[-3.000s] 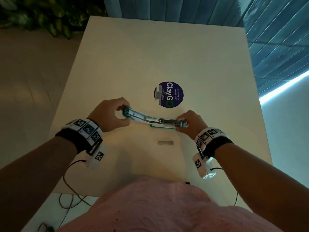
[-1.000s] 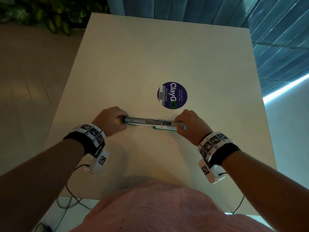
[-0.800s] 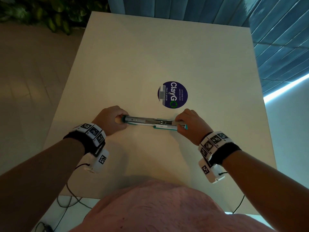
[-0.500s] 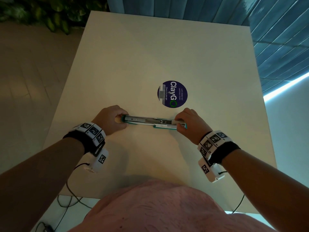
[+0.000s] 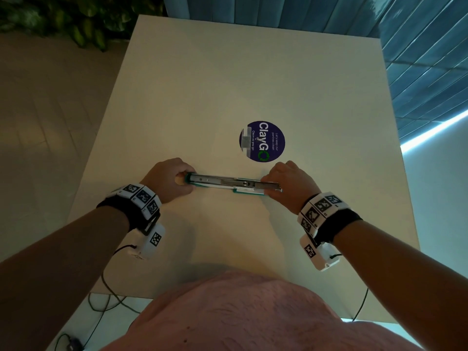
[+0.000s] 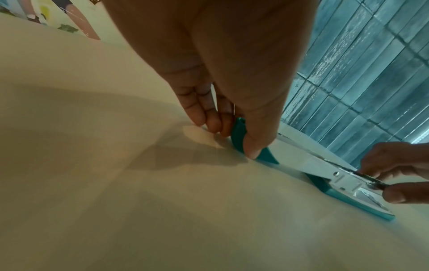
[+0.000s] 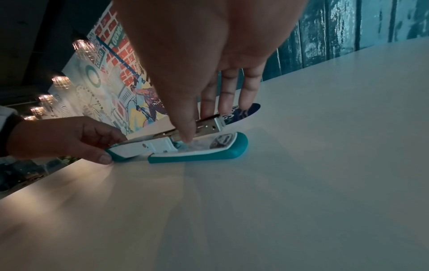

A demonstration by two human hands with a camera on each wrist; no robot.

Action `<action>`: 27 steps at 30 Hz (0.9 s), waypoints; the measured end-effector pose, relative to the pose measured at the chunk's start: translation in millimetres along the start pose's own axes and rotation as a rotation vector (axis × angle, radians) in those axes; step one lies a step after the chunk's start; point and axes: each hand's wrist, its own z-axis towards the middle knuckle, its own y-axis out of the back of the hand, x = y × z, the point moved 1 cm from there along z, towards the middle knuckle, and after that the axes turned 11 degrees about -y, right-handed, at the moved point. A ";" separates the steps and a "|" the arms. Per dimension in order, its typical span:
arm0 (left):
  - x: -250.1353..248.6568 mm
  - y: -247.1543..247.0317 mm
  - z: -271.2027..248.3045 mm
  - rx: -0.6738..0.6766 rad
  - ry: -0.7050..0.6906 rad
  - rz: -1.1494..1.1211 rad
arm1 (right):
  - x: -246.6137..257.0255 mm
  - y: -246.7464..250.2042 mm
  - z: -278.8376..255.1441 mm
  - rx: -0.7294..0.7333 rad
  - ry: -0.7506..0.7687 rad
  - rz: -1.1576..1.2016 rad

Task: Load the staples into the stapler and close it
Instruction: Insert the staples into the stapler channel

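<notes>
A teal and white stapler (image 5: 228, 183) lies swung out flat on the table, its metal magazine (image 5: 215, 177) facing up. My left hand (image 5: 182, 181) grips the teal cover end (image 6: 241, 139) between thumb and curled fingers and holds it against the table. My right hand (image 5: 266, 184) pinches the front of the magazine (image 7: 210, 124) between thumb and fingers, above the teal base (image 7: 197, 156). No loose staple strip shows on the table. My right hand hides the inside of the magazine's front end.
A round dark blue sticker (image 5: 268, 140) lies flat on the cream table (image 5: 228, 84) just beyond the stapler. Thin cables (image 5: 106, 297) hang off the near edge. A blue slatted wall (image 5: 417, 59) stands behind and to the right, plants (image 5: 76, 24) at far left.
Three seconds ago a staple strip lay on the table and the stapler was tilted; now the strip is gone from there and the stapler lies level. Over the last second nothing has visibly moved.
</notes>
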 end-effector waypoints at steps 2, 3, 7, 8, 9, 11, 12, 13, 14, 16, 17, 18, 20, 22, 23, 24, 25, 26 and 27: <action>-0.4 0.3 0.0 -0.001 -0.001 0.000 | -1.3 -4.8 1.0 0.026 -0.023 0.007; -0.8 0.7 -0.3 0.000 -0.002 -0.002 | -2.6 -8.0 0.3 0.035 -0.039 0.031; -0.6 1.3 -0.5 0.008 -0.004 -0.011 | -12.9 -19.2 -4.8 0.007 -0.117 0.176; -0.1 1.2 -0.4 0.008 0.000 -0.013 | -15.9 -21.3 -5.7 -0.001 -0.132 0.209; 0.2 1.4 -0.4 0.008 0.005 -0.011 | -19.0 -23.0 -6.1 -0.005 -0.151 0.244; 0.8 1.4 -0.2 0.010 0.010 -0.005 | -24.4 -25.0 -6.8 -0.018 -0.200 0.327; 1.2 1.5 -0.2 0.014 0.010 -0.003 | -26.6 -25.5 -7.0 -0.033 -0.218 0.367; 1.6 1.5 -0.1 0.019 0.012 0.000 | -28.3 -25.7 -6.9 -0.049 -0.228 0.398; 1.5 1.6 -0.1 0.024 0.014 0.003 | -29.5 -25.6 -6.8 -0.060 -0.231 0.417; 1.6 2.1 -0.1 0.028 0.016 0.010 | -31.9 -25.1 -5.4 -0.058 -0.223 0.420; 1.3 2.6 0.1 0.033 0.014 0.013 | -33.2 -24.7 -4.1 -0.051 -0.217 0.416; 1.3 3.3 0.2 0.041 0.012 0.014 | -34.6 -24.4 -2.9 -0.042 -0.213 0.411; 1.3 4.4 0.1 0.045 0.012 0.005 | -37.6 -24.5 -0.3 -0.031 -0.205 0.404; -1.5 7.4 -1.3 0.019 0.000 -0.034 | -40.1 -25.3 1.3 -0.029 -0.192 0.403; -4.5 10.3 -2.4 -0.008 -0.011 -0.059 | -40.9 -25.9 1.7 -0.030 -0.188 0.404; -9.5 14.4 -3.3 -0.042 -0.027 -0.088 | -41.3 -26.3 2.0 -0.030 -0.187 0.407; -16.6 19.3 -3.8 -0.077 -0.049 -0.121 | -41.5 -26.8 2.1 -0.029 -0.186 0.408; -25.9 24.3 -3.8 -0.103 -0.079 -0.153 | -41.4 -27.2 2.0 -0.029 -0.185 0.407; -37.5 28.5 -2.0 -0.116 -0.118 -0.176 | -41.3 -27.6 1.8 -0.030 -0.181 0.408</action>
